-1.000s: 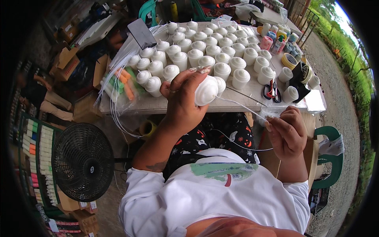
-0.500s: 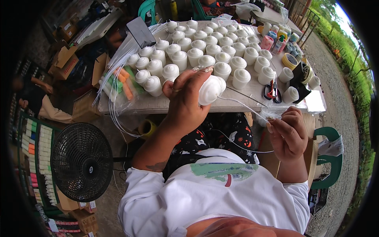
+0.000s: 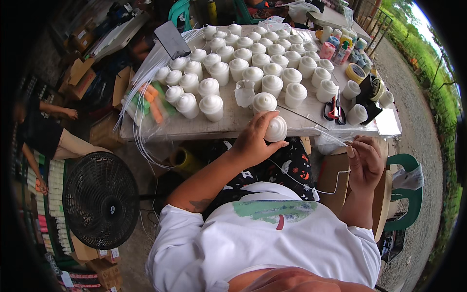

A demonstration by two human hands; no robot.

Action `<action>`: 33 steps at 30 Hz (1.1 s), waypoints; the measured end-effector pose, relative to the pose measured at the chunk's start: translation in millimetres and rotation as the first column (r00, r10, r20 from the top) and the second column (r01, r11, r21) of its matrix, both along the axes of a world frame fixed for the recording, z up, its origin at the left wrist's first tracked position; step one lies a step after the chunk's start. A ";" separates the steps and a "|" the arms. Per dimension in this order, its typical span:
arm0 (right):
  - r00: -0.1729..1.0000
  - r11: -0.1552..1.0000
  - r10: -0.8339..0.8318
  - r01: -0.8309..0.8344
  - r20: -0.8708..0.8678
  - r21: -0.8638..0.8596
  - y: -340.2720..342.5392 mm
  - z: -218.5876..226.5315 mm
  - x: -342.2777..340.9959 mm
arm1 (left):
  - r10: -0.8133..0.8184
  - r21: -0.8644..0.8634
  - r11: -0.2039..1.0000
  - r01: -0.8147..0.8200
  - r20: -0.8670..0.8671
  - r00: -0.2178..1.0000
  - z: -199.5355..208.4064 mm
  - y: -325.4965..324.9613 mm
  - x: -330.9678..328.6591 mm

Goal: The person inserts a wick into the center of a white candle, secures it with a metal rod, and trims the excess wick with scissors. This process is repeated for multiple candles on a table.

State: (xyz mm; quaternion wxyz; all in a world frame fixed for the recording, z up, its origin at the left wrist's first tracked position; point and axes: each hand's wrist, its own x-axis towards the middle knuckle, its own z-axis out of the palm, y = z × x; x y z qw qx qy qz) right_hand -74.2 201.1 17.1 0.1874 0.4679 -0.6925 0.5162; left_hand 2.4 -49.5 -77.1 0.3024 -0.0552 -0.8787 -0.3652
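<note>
My left hand [image 3: 258, 138] is wrapped round a white candle [image 3: 277, 129] with a ridged, domed top, held tilted at the table's front edge. My right hand [image 3: 365, 158] is off to the right, its thumb and fingers pinching a thin white wick cord [image 3: 331, 138]. The cord runs leftward toward the held candle, and a slack loop hangs above my lap; where it meets the candle is not clear. Just beyond my left hand another white candle [image 3: 264, 102] stands upright. Several more such candles [image 3: 219, 73] fill the table [image 3: 146, 127] in loose rows.
Scissors [image 3: 334, 112] and a thin metal rod [image 3: 304, 118] lie near the front edge. Rolls of tape [image 3: 356, 73] and paint bottles [image 3: 343, 52] stand at the right. A tablet [image 3: 172, 41] leans at the back left beside white cords [image 3: 146, 80]. A black fan [image 3: 100, 200] stands left.
My left hand has come down and right with the candle, turning its domed top upward. My right hand stays nearly in place, still pinching the cord. At the left, another person's arms have shifted.
</note>
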 end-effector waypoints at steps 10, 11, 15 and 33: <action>0.968 0.972 -0.213 0.223 -0.130 0.071 12.0 -17.6 -14.3 | 0.292 -0.498 0.784 -0.370 -0.230 0.928 -1.2 19.6 -59.4; 0.964 0.968 -0.225 0.237 -0.140 0.081 14.3 -17.8 -15.4 | 0.276 -0.444 0.825 -0.349 -0.222 0.935 6.7 16.0 -50.8; 0.985 0.977 -0.153 0.162 -0.075 0.137 14.0 -23.8 -16.8 | 0.003 0.006 1.000 -0.002 -0.109 0.994 53.9 -5.5 -13.6; 0.901 0.941 0.152 -0.258 0.407 0.218 -2.7 -30.7 -5.8 | -0.062 -0.463 0.886 -0.020 -0.163 0.985 66.1 -2.9 35.9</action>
